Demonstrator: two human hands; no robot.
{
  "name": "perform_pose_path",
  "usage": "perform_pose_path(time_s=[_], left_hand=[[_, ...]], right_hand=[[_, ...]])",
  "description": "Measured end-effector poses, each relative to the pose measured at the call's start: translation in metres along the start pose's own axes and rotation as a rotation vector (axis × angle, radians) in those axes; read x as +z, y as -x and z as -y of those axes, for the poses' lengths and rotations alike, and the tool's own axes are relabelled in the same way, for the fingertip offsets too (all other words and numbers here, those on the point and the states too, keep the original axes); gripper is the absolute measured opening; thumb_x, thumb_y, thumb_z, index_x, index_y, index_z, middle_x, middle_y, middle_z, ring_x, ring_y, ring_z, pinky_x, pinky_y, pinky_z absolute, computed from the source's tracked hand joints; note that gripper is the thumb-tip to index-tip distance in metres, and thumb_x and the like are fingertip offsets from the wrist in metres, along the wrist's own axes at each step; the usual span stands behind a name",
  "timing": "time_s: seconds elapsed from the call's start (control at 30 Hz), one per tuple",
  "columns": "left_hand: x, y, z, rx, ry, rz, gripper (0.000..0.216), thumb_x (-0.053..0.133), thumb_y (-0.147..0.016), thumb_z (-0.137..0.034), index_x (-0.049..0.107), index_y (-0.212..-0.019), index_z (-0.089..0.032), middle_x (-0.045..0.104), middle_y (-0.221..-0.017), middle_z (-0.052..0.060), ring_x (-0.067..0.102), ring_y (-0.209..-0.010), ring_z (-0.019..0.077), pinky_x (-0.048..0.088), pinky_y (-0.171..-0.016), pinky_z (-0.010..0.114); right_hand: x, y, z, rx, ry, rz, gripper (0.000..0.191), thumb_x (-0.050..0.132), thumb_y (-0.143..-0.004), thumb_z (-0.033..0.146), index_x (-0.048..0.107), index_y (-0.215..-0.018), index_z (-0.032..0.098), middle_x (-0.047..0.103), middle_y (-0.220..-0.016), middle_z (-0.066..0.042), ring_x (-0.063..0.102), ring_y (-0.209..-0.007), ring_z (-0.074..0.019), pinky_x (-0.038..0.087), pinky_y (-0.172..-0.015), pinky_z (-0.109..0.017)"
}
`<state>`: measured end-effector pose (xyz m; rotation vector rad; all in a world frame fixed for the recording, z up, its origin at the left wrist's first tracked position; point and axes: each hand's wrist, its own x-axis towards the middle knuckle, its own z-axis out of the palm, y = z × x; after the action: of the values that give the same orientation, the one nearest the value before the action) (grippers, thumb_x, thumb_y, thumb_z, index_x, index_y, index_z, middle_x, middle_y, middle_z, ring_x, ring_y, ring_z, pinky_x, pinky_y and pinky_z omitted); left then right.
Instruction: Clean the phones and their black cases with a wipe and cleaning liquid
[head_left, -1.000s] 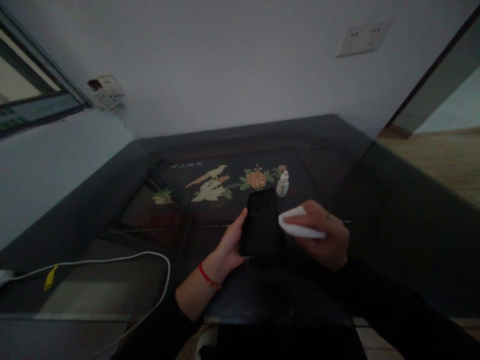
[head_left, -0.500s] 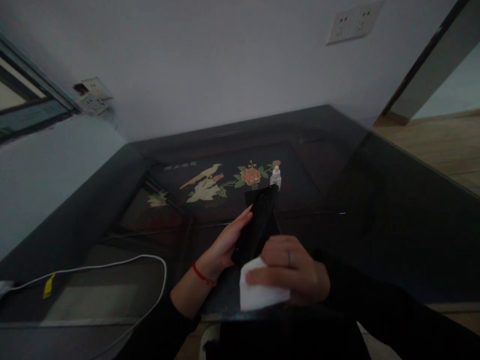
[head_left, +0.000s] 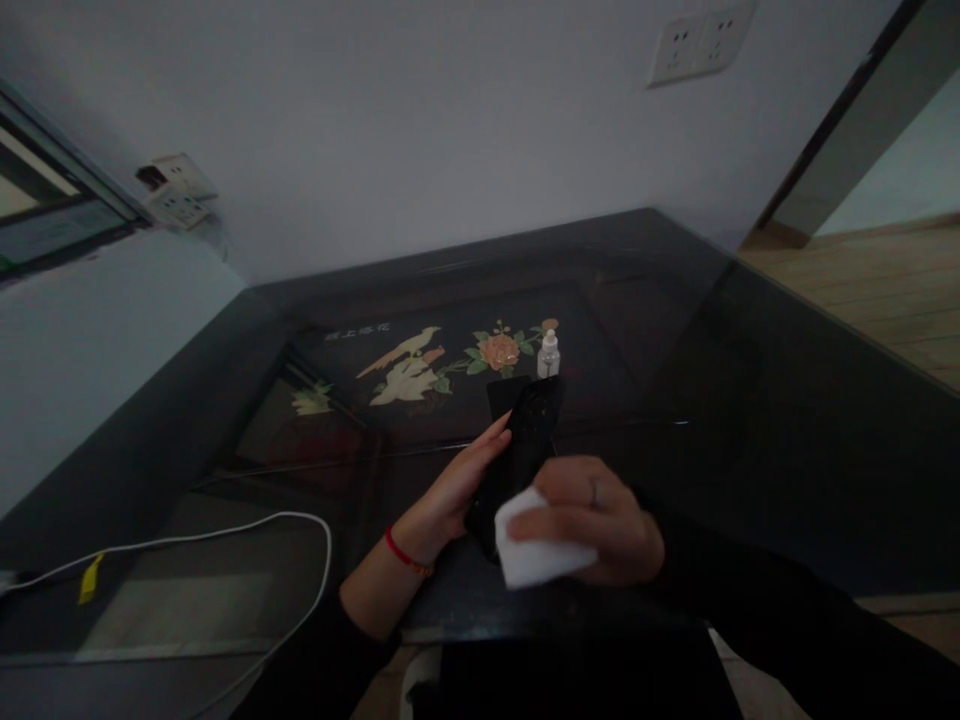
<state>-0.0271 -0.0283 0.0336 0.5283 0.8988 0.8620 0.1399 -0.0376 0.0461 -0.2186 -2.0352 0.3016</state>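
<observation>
My left hand [head_left: 466,478] is closed around the left side of a black smartphone [head_left: 521,455], held at a slant above the table, its back with a round camera area turned up. In my right hand [head_left: 600,520] is a folded white wipe [head_left: 544,550], pressed at or just over the phone's lower end; I cannot tell whether it touches. Behind the phone, a flat dark piece [head_left: 504,393] lies on the table, mostly covered. A small clear bottle with a white cap [head_left: 549,357] stands upright just beyond the phone's far end.
The dark glossy table [head_left: 750,430] reaches to the wall and bears a bird-and-flower picture [head_left: 409,375]. A white cable [head_left: 225,528] with a yellow tag [head_left: 90,578] curves along the left. Wall sockets [head_left: 701,45] are above at the right.
My right hand with the wipe has moved slightly up and to the right. The phone has turned so that more of its back shows.
</observation>
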Motion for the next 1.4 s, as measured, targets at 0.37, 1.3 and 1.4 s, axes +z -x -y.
perform_pose_path(time_s=[0.37, 1.3, 1.4], left_hand=[[0.002, 0.005, -0.004, -0.040, -0.056, 0.022, 0.049, 0.052, -0.091, -0.023, 0.046, -0.140, -0.026, 0.071, -0.082, 0.001, 0.061, -0.056, 0.0088, 0.052, -0.068, 0.021], [-0.013, -0.001, -0.001, 0.160, -0.265, 0.047, 0.049, 0.063, -0.085, -0.036, 0.054, -0.133, -0.030, 0.060, -0.133, 0.001, 0.059, -0.114, 0.0183, 0.041, -0.100, 0.027], [-0.015, -0.001, -0.002, 0.156, -0.337, 0.099, 0.050, 0.063, -0.084, -0.039, 0.055, -0.132, -0.027, 0.066, -0.123, 0.004, 0.064, -0.102, 0.0193, 0.046, -0.090, 0.028]], right_hand=[[-0.027, -0.003, -0.028, 0.465, 0.277, -0.384, 0.005, 0.060, -0.086, 0.019, 0.064, -0.084, 0.020, 0.063, -0.074, 0.001, 0.058, -0.065, -0.0114, 0.044, -0.058, -0.023], [-0.048, -0.004, -0.044, 0.821, -0.062, -0.461, 0.014, 0.062, -0.085, 0.031, 0.061, -0.077, 0.019, 0.059, -0.065, 0.002, 0.054, -0.058, -0.0123, 0.042, -0.054, -0.025], [-0.060, -0.004, -0.055, 0.936, -0.247, -0.245, 0.021, 0.066, -0.080, 0.037, 0.060, -0.075, 0.018, 0.058, -0.063, 0.002, 0.054, -0.058, -0.0117, 0.040, -0.055, -0.024]])
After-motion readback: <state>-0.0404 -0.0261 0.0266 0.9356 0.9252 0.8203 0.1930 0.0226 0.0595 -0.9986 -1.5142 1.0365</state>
